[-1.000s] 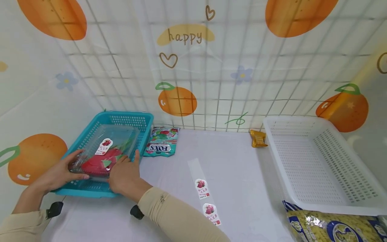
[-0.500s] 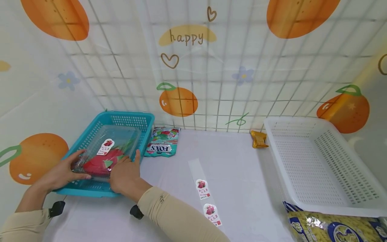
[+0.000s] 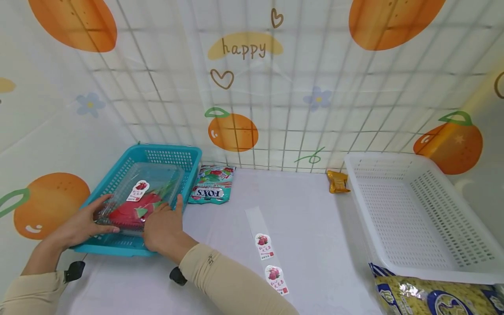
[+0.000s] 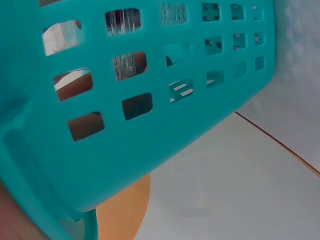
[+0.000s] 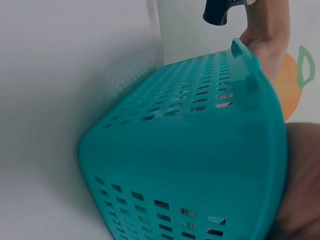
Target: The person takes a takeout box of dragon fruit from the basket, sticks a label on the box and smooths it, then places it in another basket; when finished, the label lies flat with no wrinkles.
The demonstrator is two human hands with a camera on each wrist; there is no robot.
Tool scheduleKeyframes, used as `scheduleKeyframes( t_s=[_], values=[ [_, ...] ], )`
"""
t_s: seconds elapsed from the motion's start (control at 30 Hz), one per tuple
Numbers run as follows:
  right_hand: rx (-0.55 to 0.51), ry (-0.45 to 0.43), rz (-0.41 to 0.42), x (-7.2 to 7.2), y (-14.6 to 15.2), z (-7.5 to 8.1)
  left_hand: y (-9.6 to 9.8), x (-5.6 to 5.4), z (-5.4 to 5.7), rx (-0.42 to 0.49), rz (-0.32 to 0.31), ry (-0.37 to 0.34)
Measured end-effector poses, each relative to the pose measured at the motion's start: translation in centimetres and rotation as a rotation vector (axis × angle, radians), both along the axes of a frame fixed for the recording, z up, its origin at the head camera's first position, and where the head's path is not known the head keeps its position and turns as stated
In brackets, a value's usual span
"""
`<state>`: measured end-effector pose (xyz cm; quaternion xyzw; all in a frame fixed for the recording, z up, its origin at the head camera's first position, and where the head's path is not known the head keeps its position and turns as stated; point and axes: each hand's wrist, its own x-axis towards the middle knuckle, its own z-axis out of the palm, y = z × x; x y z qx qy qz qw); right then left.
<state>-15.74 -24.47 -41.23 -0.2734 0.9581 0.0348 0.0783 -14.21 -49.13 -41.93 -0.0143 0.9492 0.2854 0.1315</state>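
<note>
A clear plastic box (image 3: pixel 157 175) with a red dragon fruit (image 3: pixel 130 213) inside lies in the turquoise basket (image 3: pixel 173 151). On its lid is a white sticker (image 3: pixel 138 190) with a dragon fruit picture. My left hand (image 3: pixel 80 225) grips the box's near left corner, thumb along the front. At the near right corner my right hand (image 3: pixel 163 229) holds the box, its fingers partly hidden behind the knuckles. Both wrist views mostly show the basket's outer walls (image 4: pixel 150 150), (image 5: pixel 190 145), which hide the fingers.
A Fox's candy bag (image 3: pixel 212 186) lies against the basket's right side. Right of my right forearm is a sticker strip (image 3: pixel 257 223). A small gold packet (image 3: pixel 337 181) sits beside a white basket (image 3: pixel 364 210), with a pasta bag (image 3: pixel 429 295) in front. Behind hangs a patterned curtain (image 3: pixel 271 113).
The head view has shifted slightly, so everything sits a little further right. Both hands and the plastic box keep their places in the basket.
</note>
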Motion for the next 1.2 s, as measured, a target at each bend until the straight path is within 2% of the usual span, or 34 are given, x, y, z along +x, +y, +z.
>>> scheduleKeyframes(
  t_s=[0.27, 0.47, 0.8, 1.2],
  values=[
    [0.013, 0.022, 0.064, -0.02, 0.25, -0.01, -0.01, -0.09, 0.02, -0.064, -0.005, 0.004],
    [0.023, 0.016, 0.098, -0.32, 0.46, -0.04, 0.12, -0.11, 0.19, -0.073, -0.007, 0.002],
    [-0.040, 0.034, 0.133, -0.29, 0.92, -0.06, 0.12, -0.17, 0.19, -0.083, 0.001, -0.013],
    [-0.065, 0.078, 0.108, -0.13, 0.81, -0.04, 0.15, -0.24, 0.45, -0.094, 0.001, -0.024]
  ],
)
